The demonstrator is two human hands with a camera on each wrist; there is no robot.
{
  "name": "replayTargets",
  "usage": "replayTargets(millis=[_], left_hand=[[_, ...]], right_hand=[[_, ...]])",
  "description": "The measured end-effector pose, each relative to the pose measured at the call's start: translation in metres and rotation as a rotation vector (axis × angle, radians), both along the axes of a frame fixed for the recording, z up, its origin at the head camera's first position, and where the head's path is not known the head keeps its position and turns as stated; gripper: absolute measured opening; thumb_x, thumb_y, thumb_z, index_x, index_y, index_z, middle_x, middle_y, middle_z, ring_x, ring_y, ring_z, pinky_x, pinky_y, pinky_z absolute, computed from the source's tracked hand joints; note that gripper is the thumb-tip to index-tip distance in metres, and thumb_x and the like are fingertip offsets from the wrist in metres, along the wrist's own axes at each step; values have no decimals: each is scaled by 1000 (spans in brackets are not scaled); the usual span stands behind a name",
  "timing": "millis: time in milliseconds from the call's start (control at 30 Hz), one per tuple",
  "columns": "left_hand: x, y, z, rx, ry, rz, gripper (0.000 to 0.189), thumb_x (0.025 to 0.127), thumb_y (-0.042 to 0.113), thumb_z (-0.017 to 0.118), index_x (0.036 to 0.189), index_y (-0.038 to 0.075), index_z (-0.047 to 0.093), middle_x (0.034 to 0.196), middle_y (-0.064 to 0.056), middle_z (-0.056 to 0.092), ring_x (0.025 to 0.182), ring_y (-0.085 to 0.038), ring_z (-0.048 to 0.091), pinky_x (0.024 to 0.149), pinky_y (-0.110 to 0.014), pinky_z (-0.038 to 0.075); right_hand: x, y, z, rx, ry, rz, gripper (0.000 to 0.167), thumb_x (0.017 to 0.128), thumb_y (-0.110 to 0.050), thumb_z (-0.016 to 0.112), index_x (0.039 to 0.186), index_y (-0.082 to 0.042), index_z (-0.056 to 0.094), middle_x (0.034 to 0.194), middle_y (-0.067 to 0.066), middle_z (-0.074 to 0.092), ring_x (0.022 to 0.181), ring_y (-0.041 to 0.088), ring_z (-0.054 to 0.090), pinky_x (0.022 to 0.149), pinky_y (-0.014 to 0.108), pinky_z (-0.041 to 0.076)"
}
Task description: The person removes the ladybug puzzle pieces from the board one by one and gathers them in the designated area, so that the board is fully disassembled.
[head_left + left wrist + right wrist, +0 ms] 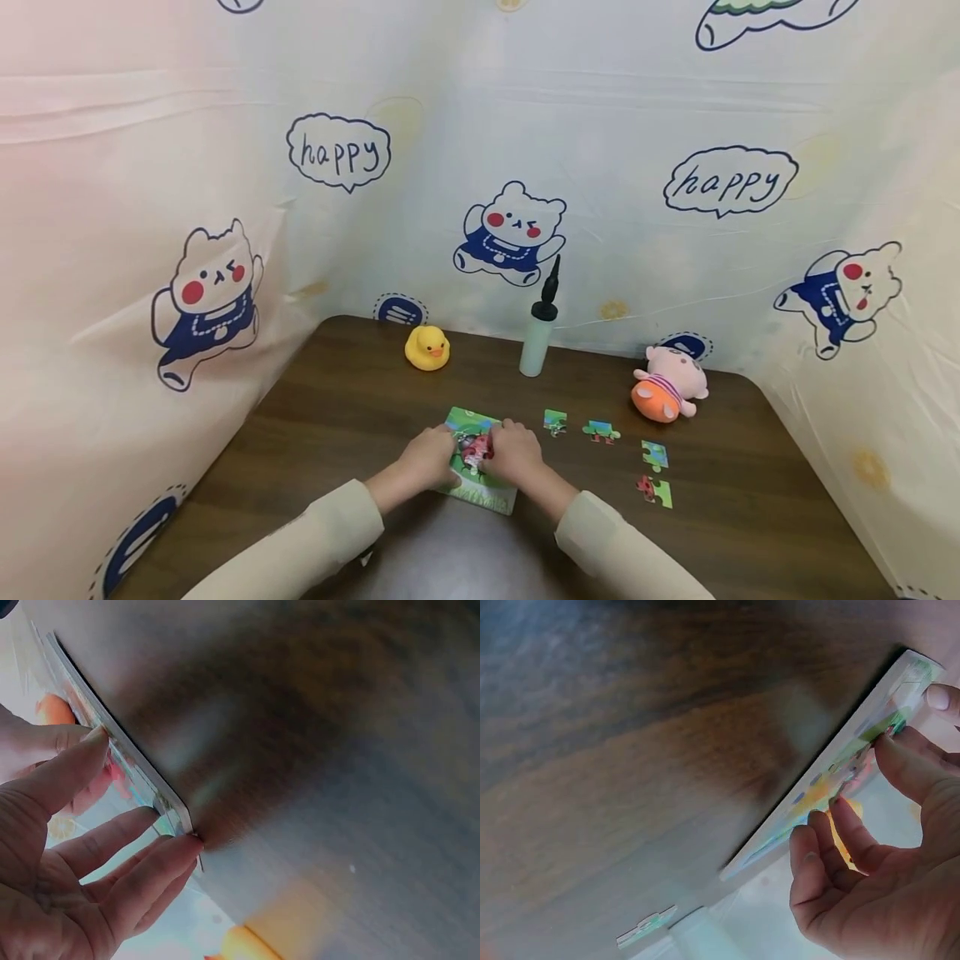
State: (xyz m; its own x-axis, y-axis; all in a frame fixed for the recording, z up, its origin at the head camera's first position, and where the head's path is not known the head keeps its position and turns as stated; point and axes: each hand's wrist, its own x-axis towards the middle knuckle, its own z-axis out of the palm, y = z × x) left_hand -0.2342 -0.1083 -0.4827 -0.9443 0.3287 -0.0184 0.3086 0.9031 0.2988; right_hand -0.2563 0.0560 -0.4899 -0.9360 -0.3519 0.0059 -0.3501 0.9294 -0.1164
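A jigsaw puzzle board [483, 495] with a ladybug picture and green border lies on the brown table. My left hand [431, 458] holds the board at its left side; in the left wrist view its thumb and fingers [150, 877] are spread along the edge and corner. Over the board's middle right, my right hand [517, 454] pinches a small puzzle piece [859, 771] between thumb and fingers, low over the picture. Most of that piece is hidden by the fingers, and I cannot tell whether it touches the board.
Loose puzzle pieces lie right of the board: two [555, 422] [602, 431] toward the back, two [655, 455] [656, 492] farther right. Behind stand a yellow rubber duck [427, 348] and a pale green hand pump [536, 346]. A pink plush toy [667, 385] lies back right. Printed cloth [600, 100] surrounds the table.
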Motion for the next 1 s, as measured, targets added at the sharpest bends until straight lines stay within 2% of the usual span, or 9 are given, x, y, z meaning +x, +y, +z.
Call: replayTargets(millis=[133, 200, 367, 467, 567, 700, 767, 867, 1000], left_hand=[[-1, 3, 1, -14, -7, 11, 38, 61, 31, 88, 61, 9, 57, 94, -9, 61, 75, -23, 55, 62, -38, 48], [-2, 4, 1, -19, -21, 17, 39, 61, 32, 88, 62, 9, 58, 95, -10, 61, 77, -23, 56, 63, -38, 48], [-2, 4, 0, -5, -18, 14, 38, 60, 32, 89, 64, 6, 61, 92, -9, 60, 70, -20, 52, 60, -35, 47], [-2, 3, 0, 12, -14, 19, 38, 59, 30, 89, 66, 4, 63, 89, -8, 59, 67, -18, 49, 59, -33, 45], [-2, 4, 1, 17, -25, 29, 37, 59, 29, 90, 66, 4, 62, 88, -7, 58, 67, -18, 48, 58, -34, 44], [-1, 5, 3, 4, -42, 34, 37, 61, 30, 89, 68, 4, 64, 93, -9, 60, 73, -20, 52, 63, -36, 46], [-2, 4, 4, -7, -40, 31, 37, 62, 31, 88, 73, 3, 67, 100, -11, 62, 80, -23, 55, 68, -39, 49], [-3, 5, 1, -20, -27, 14, 38, 63, 33, 87, 81, 3, 72, 112, -14, 61, 92, -29, 58, 74, -43, 50], [-4, 0, -2, -24, -22, 4, 38, 64, 35, 86, 86, 7, 74, 123, -17, 58, 103, -34, 56, 77, -46, 51]], right_hand=[[-2, 3, 1, -77, -4, -24, 43, 69, -42, 81, 85, -14, 54, 76, 1, 55, 71, 21, 53, 64, 36, 42], [-2, 4, 2, -155, -37, -32, 44, 68, -39, 83, 87, -15, 53, 73, 0, 56, 66, 19, 52, 59, 34, 41], [-1, 10, 8, -459, -157, -9, 28, 75, -23, 79, 79, -13, 53, 65, -2, 54, 57, 13, 47, 48, 27, 37], [-2, 13, 14, -621, -222, 9, 20, 81, -19, 75, 77, -11, 56, 67, -3, 57, 59, 11, 49, 50, 25, 40], [-3, 19, 21, -740, -285, -15, 17, 84, -20, 72, 82, -11, 59, 72, -2, 61, 64, 11, 54, 55, 26, 43], [-7, 33, 25, -866, -325, -61, 17, 85, -21, 71, 86, -8, 60, 73, 1, 62, 66, 14, 55, 57, 29, 44], [-9, 46, 25, -905, -317, -91, 16, 85, -19, 71, 87, -7, 61, 73, 3, 62, 67, 15, 56, 59, 31, 46], [-8, 75, 26, -955, -307, -166, 14, 85, -13, 70, 88, -2, 62, 74, 8, 64, 69, 24, 60, 64, 38, 49], [-8, 123, 19, -993, -320, -317, 16, 85, -12, 69, 91, 1, 62, 75, 9, 65, 64, 24, 61, 59, 36, 48]])
